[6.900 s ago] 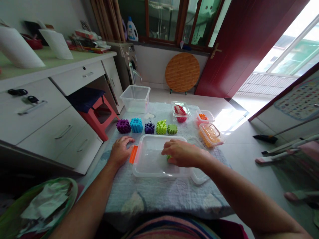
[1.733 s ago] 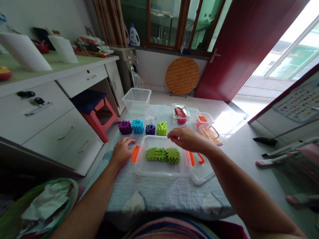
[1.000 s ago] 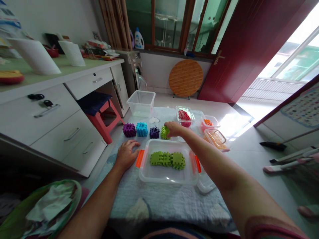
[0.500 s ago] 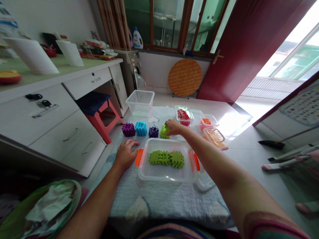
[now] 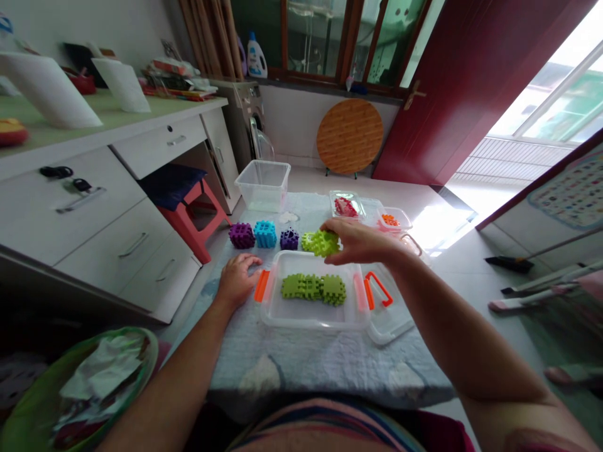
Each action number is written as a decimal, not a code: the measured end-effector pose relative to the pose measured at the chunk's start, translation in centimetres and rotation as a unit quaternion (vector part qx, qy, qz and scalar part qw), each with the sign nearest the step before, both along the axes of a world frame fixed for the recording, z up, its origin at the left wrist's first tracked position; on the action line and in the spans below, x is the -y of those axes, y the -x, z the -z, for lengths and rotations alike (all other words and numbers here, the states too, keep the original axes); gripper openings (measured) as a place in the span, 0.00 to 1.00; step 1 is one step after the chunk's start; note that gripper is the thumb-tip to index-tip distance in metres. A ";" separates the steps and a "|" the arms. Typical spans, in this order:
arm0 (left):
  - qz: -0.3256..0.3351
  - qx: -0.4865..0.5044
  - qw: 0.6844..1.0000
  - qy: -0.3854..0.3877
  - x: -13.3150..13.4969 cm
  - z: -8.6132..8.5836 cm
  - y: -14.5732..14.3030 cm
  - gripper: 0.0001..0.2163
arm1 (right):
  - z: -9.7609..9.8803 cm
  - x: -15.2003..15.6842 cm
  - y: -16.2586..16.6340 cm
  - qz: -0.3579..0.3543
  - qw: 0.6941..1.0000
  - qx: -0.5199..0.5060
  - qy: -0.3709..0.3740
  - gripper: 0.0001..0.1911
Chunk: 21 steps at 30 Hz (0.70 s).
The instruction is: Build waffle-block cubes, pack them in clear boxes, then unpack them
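My right hand point(image 5: 358, 241) is closed around yellow-green interlocking blocks point(image 5: 324, 243), just beyond the far rim of a clear plastic box point(image 5: 301, 320) with orange latches. Its fingers cover part of the blocks, and I cannot tell whether they are one piece or two. Inside the box lies a row of joined olive-green blocks point(image 5: 313, 289). My left hand point(image 5: 237, 279) rests on the cloth by the box's left latch, fingers spread and holding nothing. Beyond it stand a purple block cube point(image 5: 242, 235), a light-blue block cube point(image 5: 266, 234) and a dark-violet block cube point(image 5: 289, 238).
An open clear bin point(image 5: 262, 187) stands at the table's far left. Small containers with red pieces point(image 5: 345, 207) and orange pieces point(image 5: 390, 220) sit far right. A clear lid point(image 5: 389, 323) lies right of the box. A pink stool point(image 5: 200, 216) stands left.
My right hand has moved right and slightly nearer, with yellow-green blocks in its grip. More of the lid beside the box shows. My left hand stays about where it was.
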<state>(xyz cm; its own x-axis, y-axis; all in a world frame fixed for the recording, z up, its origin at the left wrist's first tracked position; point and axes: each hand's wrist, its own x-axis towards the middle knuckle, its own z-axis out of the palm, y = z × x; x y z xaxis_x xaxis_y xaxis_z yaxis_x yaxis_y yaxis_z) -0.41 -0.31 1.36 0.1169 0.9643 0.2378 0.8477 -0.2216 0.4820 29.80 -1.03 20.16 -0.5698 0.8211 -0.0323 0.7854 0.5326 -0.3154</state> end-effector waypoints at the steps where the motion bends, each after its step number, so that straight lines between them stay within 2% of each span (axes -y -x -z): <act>1: 0.000 -0.001 1.000 0.000 0.0 0.0 0.0 0.12 | -0.3 1.4 0.0 -0.021 1.000 0.012 0.018 0.26; 4: -0.001 -0.007 1.000 0.001 0.0 0.0 -0.1 0.13 | -0.1 4.3 0.5 -0.071 0.993 0.068 0.060 0.23; 7: -0.007 -0.009 1.000 0.004 0.0 -0.1 -0.2 0.13 | 1.5 5.6 1.1 -0.107 0.982 0.143 0.058 0.22; 10: -0.009 -0.012 1.000 0.005 0.0 -0.1 -0.2 0.13 | 3.3 5.7 1.6 -0.159 0.967 0.199 0.019 0.21; 13: -0.007 -0.014 1.000 0.006 -0.1 -0.1 -0.1 0.14 | 4.6 5.5 1.9 -0.204 0.955 0.214 -0.004 0.17; 21: -0.001 -0.008 1.000 0.001 -0.2 0.3 0.1 0.14 | 6.1 5.7 2.8 -0.251 0.941 0.227 -0.015 0.09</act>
